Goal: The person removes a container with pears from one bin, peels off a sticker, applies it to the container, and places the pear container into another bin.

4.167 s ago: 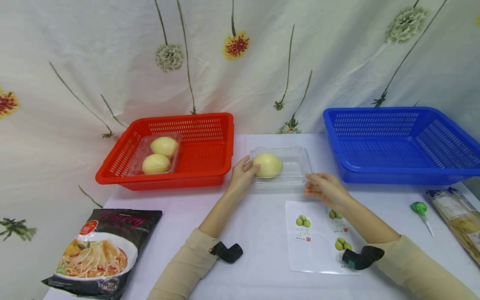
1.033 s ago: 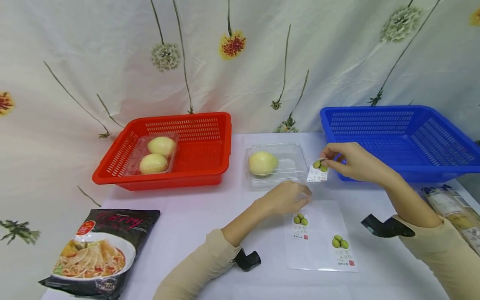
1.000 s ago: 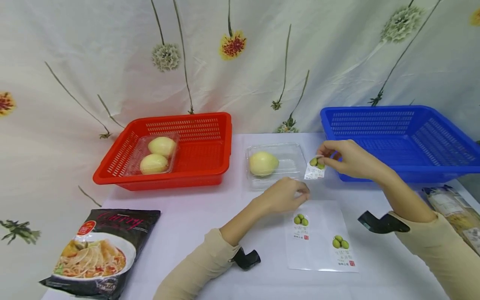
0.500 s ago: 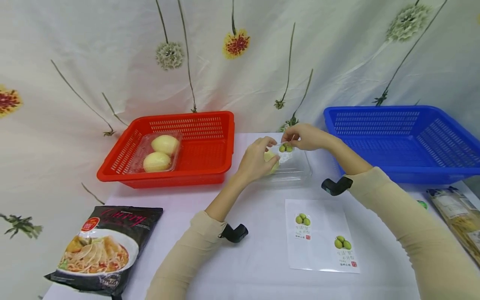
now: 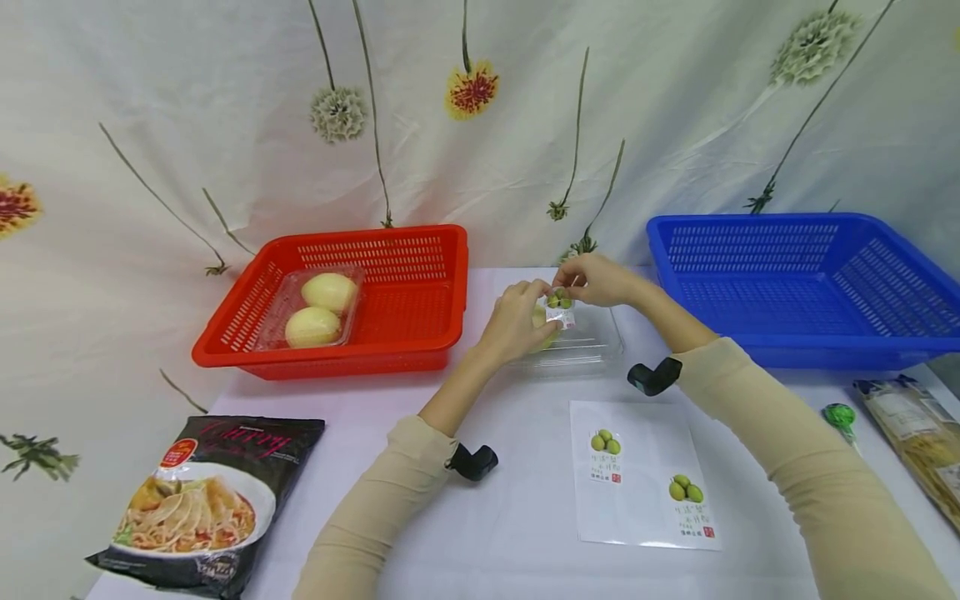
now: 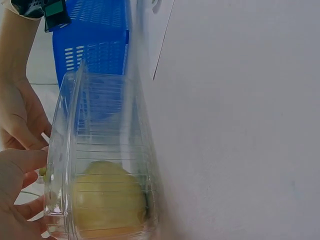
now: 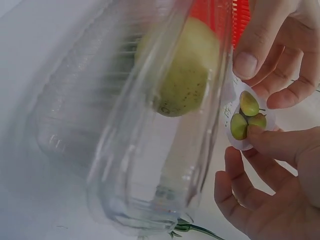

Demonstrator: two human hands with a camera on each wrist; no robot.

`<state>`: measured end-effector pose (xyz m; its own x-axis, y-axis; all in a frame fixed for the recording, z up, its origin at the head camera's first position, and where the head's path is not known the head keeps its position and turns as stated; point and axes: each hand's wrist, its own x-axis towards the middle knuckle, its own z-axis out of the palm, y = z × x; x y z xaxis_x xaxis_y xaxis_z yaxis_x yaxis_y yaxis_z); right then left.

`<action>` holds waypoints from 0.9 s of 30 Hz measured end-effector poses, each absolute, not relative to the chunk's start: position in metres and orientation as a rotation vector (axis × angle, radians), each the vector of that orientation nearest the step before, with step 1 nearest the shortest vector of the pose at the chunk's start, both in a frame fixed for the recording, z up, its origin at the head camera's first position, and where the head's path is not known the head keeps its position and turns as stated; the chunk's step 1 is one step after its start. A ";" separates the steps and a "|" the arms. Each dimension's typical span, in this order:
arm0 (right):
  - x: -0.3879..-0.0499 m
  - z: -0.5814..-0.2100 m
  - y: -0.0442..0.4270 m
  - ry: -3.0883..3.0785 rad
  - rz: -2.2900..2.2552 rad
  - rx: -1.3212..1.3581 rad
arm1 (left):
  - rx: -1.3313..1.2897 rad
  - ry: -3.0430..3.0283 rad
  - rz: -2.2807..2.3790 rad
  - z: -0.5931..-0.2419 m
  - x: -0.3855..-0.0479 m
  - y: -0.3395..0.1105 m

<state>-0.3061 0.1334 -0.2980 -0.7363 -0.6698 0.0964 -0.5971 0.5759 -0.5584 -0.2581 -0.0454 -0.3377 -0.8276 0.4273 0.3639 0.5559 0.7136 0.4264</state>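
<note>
A clear plastic box [image 5: 592, 337] lies mid-table with one pale yellow fruit [image 6: 107, 197] inside. Over its lid, the right hand [image 5: 600, 281] pinches a sticker [image 5: 559, 310] printed with green pears; in the right wrist view the right thumb lies on the sticker's [image 7: 246, 120] pear picture. The left hand [image 5: 516, 323] is at the lid's left part, thumb and fingertips by the sticker's lower and left edges, its fingers bent loosely. Whether the sticker touches the lid cannot be told. A sheet [image 5: 645, 500] with two similar stickers lies nearer the front.
At the left stands a red basket [image 5: 390, 358] holding a clear box of two fruits [image 5: 330, 293]. A blue basket [image 5: 810, 350] stands at the right. A black noodle bag [image 5: 217, 500] lies front left; a green lollipop [image 5: 838, 414] and a pasta pack [image 5: 911, 429] lie at the right.
The right hand has taken a sticker off the sheet and carried it left over the box; lately it shifted slightly further left. The left hand has moved from near the sheet to the box.
</note>
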 end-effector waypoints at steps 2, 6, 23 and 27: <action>-0.306 -0.300 0.133 2.680 -0.885 -1.098 | -0.782 -2.685 -0.770 -0.339 -0.258 -0.045; -0.304 -0.305 0.132 2.697 -0.917 -1.078 | -0.781 -2.680 -0.758 -0.342 -0.258 -0.046; -0.277 -0.334 0.140 2.941 -0.812 -1.131 | -0.737 -2.799 -0.585 -0.352 -0.261 -0.049; -0.276 -0.342 0.143 2.956 -0.730 -1.170 | -0.740 -2.880 -0.507 -0.352 -0.263 -0.049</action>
